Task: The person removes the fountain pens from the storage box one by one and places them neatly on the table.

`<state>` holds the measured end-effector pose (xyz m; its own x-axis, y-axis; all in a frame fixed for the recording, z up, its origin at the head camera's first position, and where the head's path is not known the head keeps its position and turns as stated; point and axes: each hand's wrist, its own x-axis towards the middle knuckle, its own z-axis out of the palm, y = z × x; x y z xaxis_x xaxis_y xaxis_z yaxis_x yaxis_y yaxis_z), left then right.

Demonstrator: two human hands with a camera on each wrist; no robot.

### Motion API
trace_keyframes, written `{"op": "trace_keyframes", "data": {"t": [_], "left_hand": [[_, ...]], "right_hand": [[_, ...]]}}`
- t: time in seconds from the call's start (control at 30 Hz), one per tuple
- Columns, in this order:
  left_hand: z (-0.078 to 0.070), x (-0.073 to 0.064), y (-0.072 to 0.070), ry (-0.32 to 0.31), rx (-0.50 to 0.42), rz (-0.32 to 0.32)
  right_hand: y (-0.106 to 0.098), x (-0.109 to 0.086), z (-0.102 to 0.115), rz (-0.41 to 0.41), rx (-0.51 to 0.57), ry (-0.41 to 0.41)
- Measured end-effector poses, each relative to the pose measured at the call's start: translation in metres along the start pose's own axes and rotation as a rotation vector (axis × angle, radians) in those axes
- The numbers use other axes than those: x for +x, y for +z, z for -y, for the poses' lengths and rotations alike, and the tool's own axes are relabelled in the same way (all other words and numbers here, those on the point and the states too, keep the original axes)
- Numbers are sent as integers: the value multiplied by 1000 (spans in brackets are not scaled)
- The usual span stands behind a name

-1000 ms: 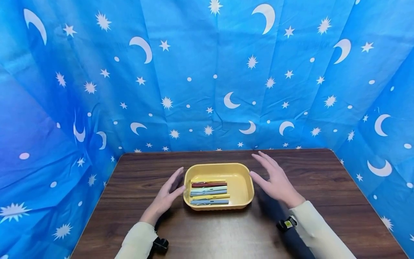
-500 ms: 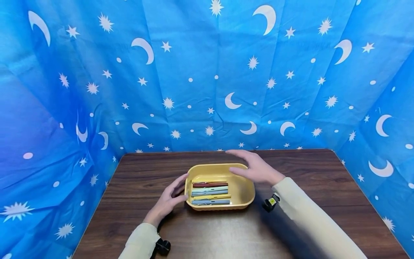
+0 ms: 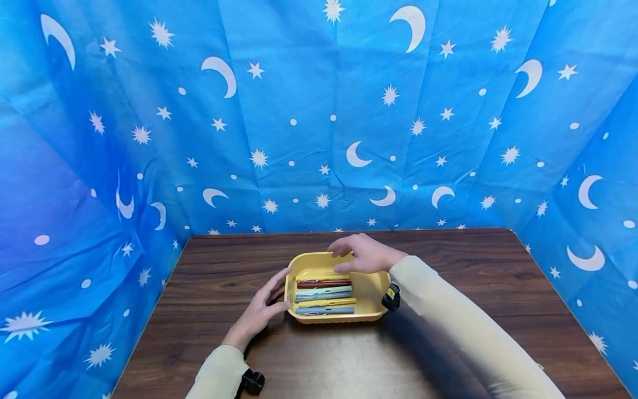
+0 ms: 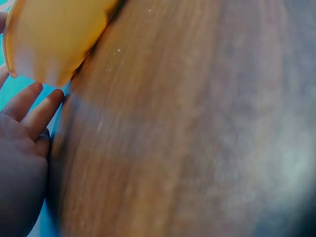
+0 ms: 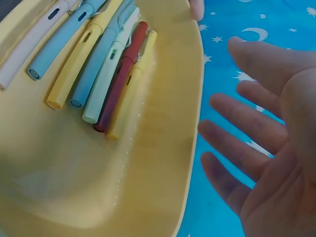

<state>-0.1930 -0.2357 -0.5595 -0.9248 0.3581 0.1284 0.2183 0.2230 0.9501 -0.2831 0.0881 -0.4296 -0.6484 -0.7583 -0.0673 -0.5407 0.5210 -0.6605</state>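
A yellow tray (image 3: 370, 296) holds several capped pens side by side. In the right wrist view they are a pale lilac pen (image 5: 34, 44), blue pens (image 5: 59, 47), a mint pen (image 5: 109, 69), a red pen (image 5: 123, 74) and yellow pens (image 5: 79, 59). My left hand (image 3: 259, 307) rests at the tray's left end, its fingers extended against the outer wall. Over the tray's far right part hangs my right hand (image 3: 366, 255), fingers loosely bent and holding nothing. Its thumb and fingers are spread apart in the right wrist view.
The tray stands on a dark wood table (image 3: 329, 360). Behind and at both sides hangs a blue cloth (image 3: 309, 138) with white moons and stars. A small black device (image 3: 391, 297) is strapped at the right wrist, another black device (image 3: 252, 381) at the left.
My right hand has moved left from beside the tray to above its far right part, and its fingers have bent. The left hand has come against the tray. The pens lie as before.
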Motion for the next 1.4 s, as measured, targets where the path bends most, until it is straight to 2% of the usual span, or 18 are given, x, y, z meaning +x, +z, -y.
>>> {"op": "trace_keyframes", "data": {"t": [0.2,0.47,0.77,1.07,1.4], "left_hand": [[-1,0,-1,-14,4,3],[1,0,-4,-31,-2,22],[2,-2,-4,-34,-13,23],[1,0,-3,-21,-9,26],[-2,0,-3,-51,-3,23]], "right_hand": [[4,16,0,40,-89,-18],[11,28,-2,94,-143,-47],[26,36,-5,148,-216,-24],[37,41,-8,193,-305,45],[43,41,-10,186,-379,65]]}}
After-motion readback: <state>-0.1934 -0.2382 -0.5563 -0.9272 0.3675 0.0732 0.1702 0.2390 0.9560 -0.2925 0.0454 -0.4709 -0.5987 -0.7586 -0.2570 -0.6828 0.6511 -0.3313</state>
